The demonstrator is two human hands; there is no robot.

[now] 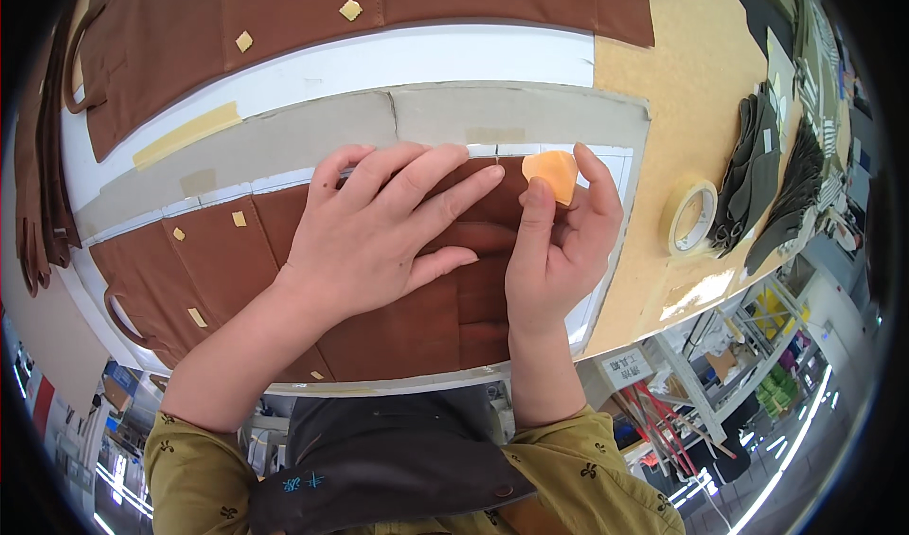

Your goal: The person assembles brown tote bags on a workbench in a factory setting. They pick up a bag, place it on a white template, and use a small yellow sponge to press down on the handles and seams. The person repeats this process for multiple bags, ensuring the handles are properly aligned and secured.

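A brown apron-like fabric piece (388,346), with stitched seams and small yellow tape squares, lies on a white-edged board in front of me. My left hand (365,237) rests flat on its upper part, fingers spread toward the far edge and thumb stretched to the right. At the piece's far right corner my right hand (563,251) pinches a small flat orange piece (549,170) between thumb and fingers, its kind unclear. The orange piece is beside the left hand's index fingertip, with a small gap between. The left palm hides part of the brown fabric.
A second brown piece (303,5) lies at the far side, beyond a grey strip (312,123) with yellow tape. To the right are a tape roll (693,216) and stacked dark fabric parts (748,170). More brown pieces (43,175) hang at the left edge.
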